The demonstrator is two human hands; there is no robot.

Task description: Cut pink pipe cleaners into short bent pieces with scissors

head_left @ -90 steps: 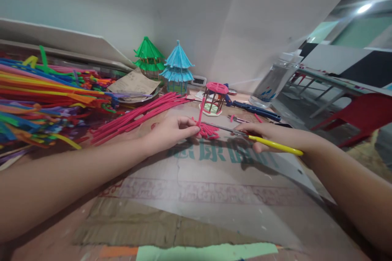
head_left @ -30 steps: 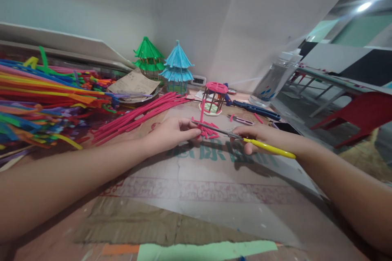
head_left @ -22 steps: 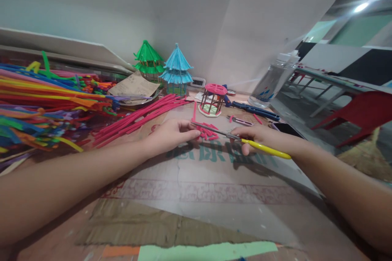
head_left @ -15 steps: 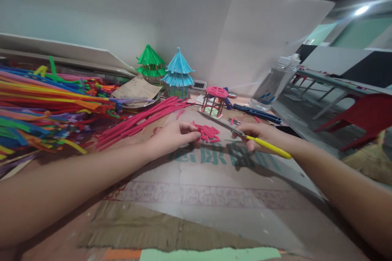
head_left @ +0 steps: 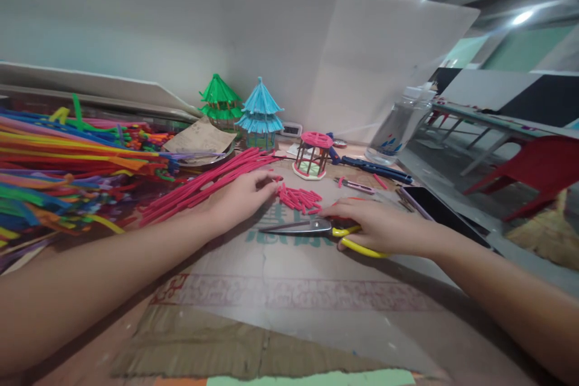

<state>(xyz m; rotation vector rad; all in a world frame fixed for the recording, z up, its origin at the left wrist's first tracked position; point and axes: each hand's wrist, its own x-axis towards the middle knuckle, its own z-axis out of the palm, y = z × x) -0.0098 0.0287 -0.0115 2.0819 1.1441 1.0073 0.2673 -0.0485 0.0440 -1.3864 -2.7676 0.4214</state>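
Observation:
My left hand [head_left: 242,200] is low over the table, thumb and fingertips drawn together at the left edge of a pile of short pink pipe-cleaner pieces [head_left: 299,199]. Whether a piece is between those fingertips is too small to make out. Yellow-handled scissors [head_left: 301,227] lie nearly flat, blades pointing left, just in front of the pile. My right hand [head_left: 362,223] is around their handles, which its fingers partly cover. Behind the pile stands a small pavilion frame [head_left: 314,157] with a pink ring top and brown posts.
Long pink pipe cleaners [head_left: 208,184] lie left, beside many coloured ones [head_left: 81,163]. Green [head_left: 220,99] and blue [head_left: 260,111] model pavilions stand behind. A cutter knife [head_left: 357,186], blue-handled tool [head_left: 375,169], phone [head_left: 446,214] and clear bottle [head_left: 395,126] are at right.
The scissors have come down to the tabletop and swung so their blades point left, my right hand moving nearer with them. My left hand has drawn slightly left from the pile.

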